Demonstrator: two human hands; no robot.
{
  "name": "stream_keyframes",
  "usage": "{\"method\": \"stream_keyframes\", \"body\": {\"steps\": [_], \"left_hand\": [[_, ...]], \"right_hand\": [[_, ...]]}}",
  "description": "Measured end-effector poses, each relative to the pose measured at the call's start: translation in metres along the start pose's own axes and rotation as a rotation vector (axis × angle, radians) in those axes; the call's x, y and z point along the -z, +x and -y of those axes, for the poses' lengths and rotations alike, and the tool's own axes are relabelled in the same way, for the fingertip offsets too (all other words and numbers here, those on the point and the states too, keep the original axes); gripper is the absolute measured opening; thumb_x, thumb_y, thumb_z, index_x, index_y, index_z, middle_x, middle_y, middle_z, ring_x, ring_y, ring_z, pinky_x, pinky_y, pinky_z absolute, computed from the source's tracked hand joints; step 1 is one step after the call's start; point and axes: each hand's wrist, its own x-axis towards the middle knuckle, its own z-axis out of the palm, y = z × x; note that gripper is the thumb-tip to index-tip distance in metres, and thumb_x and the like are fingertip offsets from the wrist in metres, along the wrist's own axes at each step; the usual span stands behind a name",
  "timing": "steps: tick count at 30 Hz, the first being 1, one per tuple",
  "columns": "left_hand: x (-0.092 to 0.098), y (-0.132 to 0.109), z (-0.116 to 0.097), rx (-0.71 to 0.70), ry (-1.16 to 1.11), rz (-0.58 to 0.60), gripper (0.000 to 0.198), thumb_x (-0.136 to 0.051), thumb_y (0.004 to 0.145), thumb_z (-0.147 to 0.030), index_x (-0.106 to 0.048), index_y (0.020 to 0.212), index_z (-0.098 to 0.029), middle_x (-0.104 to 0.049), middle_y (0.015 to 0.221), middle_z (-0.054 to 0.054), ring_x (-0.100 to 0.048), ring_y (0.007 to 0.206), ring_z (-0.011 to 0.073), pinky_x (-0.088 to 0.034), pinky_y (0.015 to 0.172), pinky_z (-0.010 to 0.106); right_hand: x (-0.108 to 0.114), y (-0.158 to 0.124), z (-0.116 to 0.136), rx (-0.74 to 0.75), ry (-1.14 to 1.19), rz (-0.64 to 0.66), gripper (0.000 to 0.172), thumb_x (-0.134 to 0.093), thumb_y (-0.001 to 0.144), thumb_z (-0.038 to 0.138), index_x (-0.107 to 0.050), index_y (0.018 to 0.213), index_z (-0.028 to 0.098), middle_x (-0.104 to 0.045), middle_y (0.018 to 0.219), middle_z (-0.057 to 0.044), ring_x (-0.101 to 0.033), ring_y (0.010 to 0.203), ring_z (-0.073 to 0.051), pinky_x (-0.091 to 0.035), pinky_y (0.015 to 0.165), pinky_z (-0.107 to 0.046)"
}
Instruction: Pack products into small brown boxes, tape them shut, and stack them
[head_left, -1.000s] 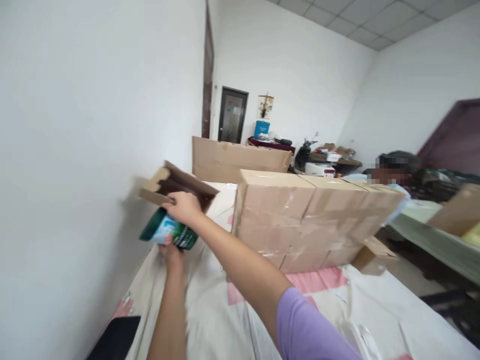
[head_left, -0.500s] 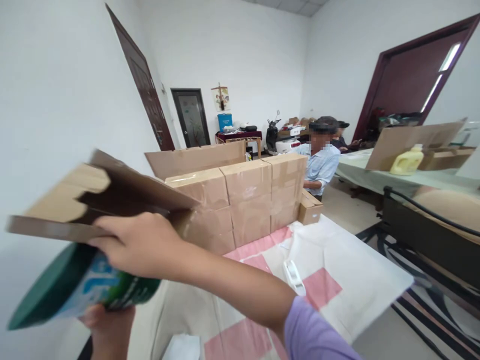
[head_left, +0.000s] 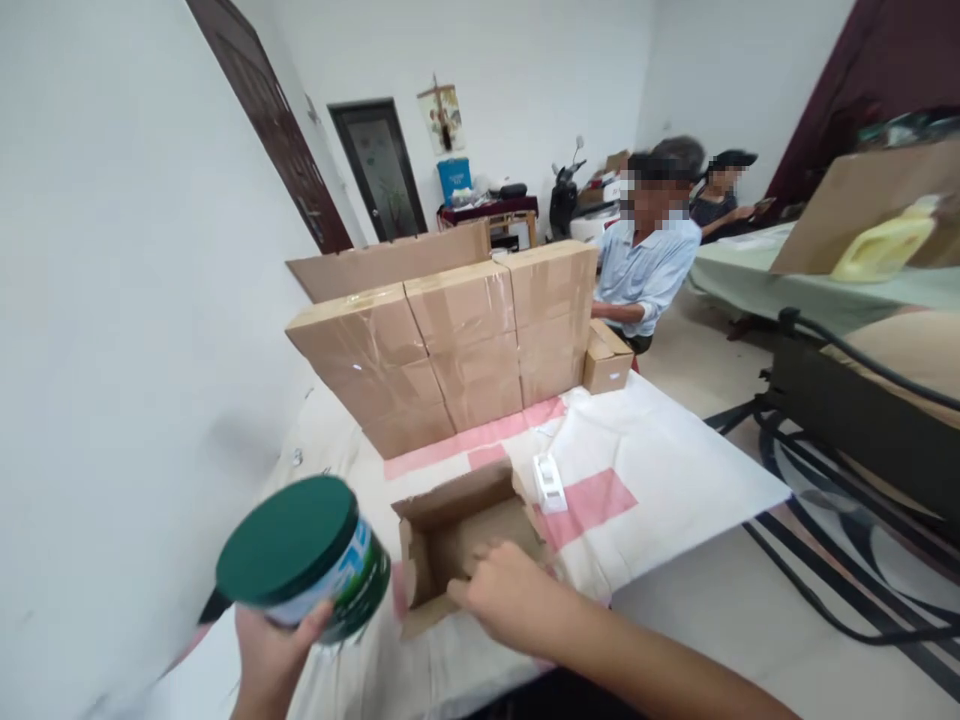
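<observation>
Fingers (head_left: 319, 618) of our left hand (head_left: 266, 650) are closed on a green tub (head_left: 360, 585), thumb across its label, gripping it low so that it hangs tilted, lid (head_left: 289, 540) leaning left, just left of the open box (head_left: 461, 500). With only one hand bearing it, we think the rounded wall could slip or roll in our grasp, more so if it is full, which we cannot tell. Our right hand (head_left: 506, 595) has its fingers curled at the box's near side; the knuckles hide whether they pinch the cardboard or merely rest on it. Pressing there could, in our judgement, fold the thin, ragged wall or drag the box along the cloth-covered surface (head_left: 697, 480), whose near edge is close. Shoving it sideways might also nudge the white object (head_left: 550, 483) just beside it.
</observation>
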Motion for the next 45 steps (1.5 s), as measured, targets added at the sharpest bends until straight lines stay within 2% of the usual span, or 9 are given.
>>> {"method": "stream_keyframes", "body": {"steps": [6,12,17,21,26,31,34,41,45], "left_hand": [[-0.046,0.038,-0.121,-0.280,0.285,0.641,0.101,-0.081,0.064,-0.057,-0.039,0.148,-0.022,-0.060,0.136,0.013,-0.064,0.118,0.0363,-0.056,0.095,0.047],[-0.121,0.022,-0.125,-0.475,0.507,1.105,0.083,-0.078,0.068,-0.044,-0.048,0.140,-0.015,-0.059,0.137,0.019,-0.055,0.127,0.0407,-0.047,0.105,0.053],[-0.145,0.019,-0.107,-0.559,0.536,1.124,0.091,-0.073,0.080,-0.051,-0.035,0.153,-0.013,-0.051,0.144,0.020,-0.049,0.131,0.0382,-0.044,0.109,0.053],[-0.147,0.012,-0.084,-0.551,0.377,1.016,0.047,-0.038,0.104,-0.042,-0.054,0.143,-0.022,-0.051,0.141,0.013,-0.051,0.127,0.0288,-0.048,0.105,0.046],[-0.112,0.019,-0.063,-0.564,0.091,1.076,0.041,-0.030,0.107,-0.034,-0.065,0.121,-0.019,-0.064,0.118,0.010,-0.058,0.112,0.0206,-0.046,0.100,0.036],[-0.078,0.018,-0.057,-0.719,0.307,1.173,0.040,-0.034,0.107,-0.036,-0.066,0.091,-0.020,-0.071,0.090,0.004,-0.055,0.093,0.0213,-0.035,0.086,0.040],[-0.078,0.008,-0.056,-0.778,0.398,1.215,0.036,-0.039,0.107,-0.040,-0.066,0.091,-0.021,-0.074,0.093,0.001,-0.054,0.098,0.0218,-0.029,0.085,0.041],[-0.081,0.000,-0.044,-0.941,0.427,1.129,0.033,-0.038,0.107,-0.038,-0.060,0.091,-0.020,-0.069,0.090,0.003,-0.049,0.087,0.0207,-0.028,0.080,0.040],[-0.077,-0.004,-0.032,-1.076,0.396,1.034,0.033,-0.036,0.106,-0.040,-0.060,0.096,-0.019,-0.068,0.098,0.006,-0.051,0.091,0.0217,-0.032,0.082,0.038]], "right_hand": [[-0.018,-0.010,-0.001,-0.036,0.050,-0.113,0.011,-0.063,0.088,0.018,-0.064,0.099,0.017,-0.071,0.093,-0.008,-0.060,0.089,-0.026,-0.041,0.078,-0.041],[-0.033,-0.016,-0.013,0.086,0.053,-0.283,0.007,-0.065,0.087,0.017,-0.064,0.093,0.017,-0.070,0.093,-0.005,-0.055,0.089,-0.023,-0.038,0.079,-0.039],[-0.039,-0.018,-0.025,0.068,0.039,-0.367,0.006,-0.063,0.088,0.013,-0.065,0.092,0.017,-0.070,0.091,-0.006,-0.053,0.087,-0.023,-0.037,0.076,-0.039],[-0.044,-0.023,-0.027,0.094,0.097,-0.422,0.015,-0.059,0.090,0.011,-0.067,0.102,0.016,-0.072,0.109,-0.009,-0.055,0.096,-0.024,-0.042,0.083,-0.040],[-0.035,-0.049,-0.040,0.010,0.230,-0.518,0.044,-0.069,0.091,0.036,-0.059,0.132,0.020,-0.064,0.135,-0.012,-0.052,0.122,-0.032,-0.042,0.101,-0.050],[-0.039,-0.066,-0.084,-0.285,0.572,-0.827,0.087,-0.080,0.080,0.052,-0.036,0.152,0.032,-0.049,0.149,-0.014,-0.045,0.138,-0.036,-0.040,0.112,-0.058],[-0.053,-0.058,-0.100,-0.310,0.930,-0.683,0.114,-0.080,0.076,0.062,-0.011,0.161,0.032,-0.038,0.158,-0.017,-0.041,0.145,-0.036,-0.040,0.115,-0.059],[-0.061,-0.052,-0.089,-0.388,0.864,-0.598,0.050,-0.074,0.087,0.041,-0.061,0.135,0.031,-0.051,0.147,-0.012,-0.051,0.138,-0.032,-0.044,0.115,-0.054],[-0.056,-0.066,-0.090,-0.429,0.784,-0.602,0.045,-0.076,0.087,0.038,-0.066,0.130,0.030,-0.062,0.137,-0.011,-0.059,0.129,-0.031,-0.054,0.103,-0.049]]}}
